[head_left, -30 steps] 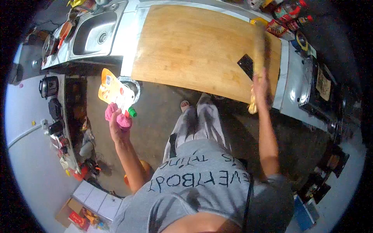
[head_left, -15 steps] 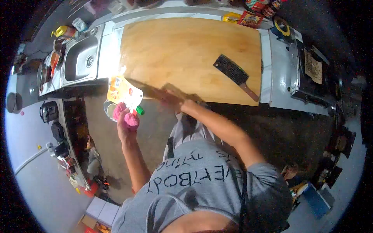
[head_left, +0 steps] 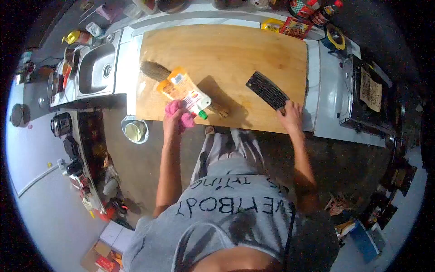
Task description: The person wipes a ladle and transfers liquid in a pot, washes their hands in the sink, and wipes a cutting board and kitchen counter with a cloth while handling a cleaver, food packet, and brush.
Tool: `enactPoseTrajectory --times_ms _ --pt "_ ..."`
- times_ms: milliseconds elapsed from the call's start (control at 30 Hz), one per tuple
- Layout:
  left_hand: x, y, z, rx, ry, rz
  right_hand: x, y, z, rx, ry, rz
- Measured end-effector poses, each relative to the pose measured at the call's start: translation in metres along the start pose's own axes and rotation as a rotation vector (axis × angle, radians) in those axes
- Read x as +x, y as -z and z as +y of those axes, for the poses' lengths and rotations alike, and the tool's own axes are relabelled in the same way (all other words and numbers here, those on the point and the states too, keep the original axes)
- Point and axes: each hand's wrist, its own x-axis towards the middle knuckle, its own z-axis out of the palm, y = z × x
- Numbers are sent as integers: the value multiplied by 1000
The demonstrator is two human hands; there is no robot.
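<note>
My left hand (head_left: 170,126) is closed around a pink cloth (head_left: 186,119) and a white and orange spouted pouch (head_left: 194,96) with a green cap (head_left: 202,114). The pouch hangs over the near left part of the wooden board (head_left: 217,50). Partly hidden beneath the pouch, a brown whisk brush (head_left: 154,70) lies slantwise on the board. My right hand (head_left: 292,117) is closed over the handle end of a cleaver (head_left: 266,89) at the board's right side. The dark, patterned blade points away to the left, and my fingers cover the handle.
Left of the board is a steel sink (head_left: 96,72). A gas stove (head_left: 369,90) stands at the right, with a tape roll (head_left: 334,37) behind it. Sauce bottles (head_left: 324,13) and a red packet (head_left: 295,27) line the back. A lined bin (head_left: 135,131) sits below the left front edge.
My left hand has moved right and over the board with the pouch and cloth. My right hand has gone from the board's front edge to the cleaver. The whisk brush now shows on the board.
</note>
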Motion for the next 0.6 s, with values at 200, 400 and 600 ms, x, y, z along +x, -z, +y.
enactPoseTrajectory --times_ms 200,400,600 --pt "84 -43 -42 434 -212 -197 -12 -15 31 -139 -29 -163" --pt "114 -123 -77 554 -228 -237 -4 2 44 136 -13 64" --pt "61 -147 -80 1024 -932 199 7 43 -25 221 90 192"
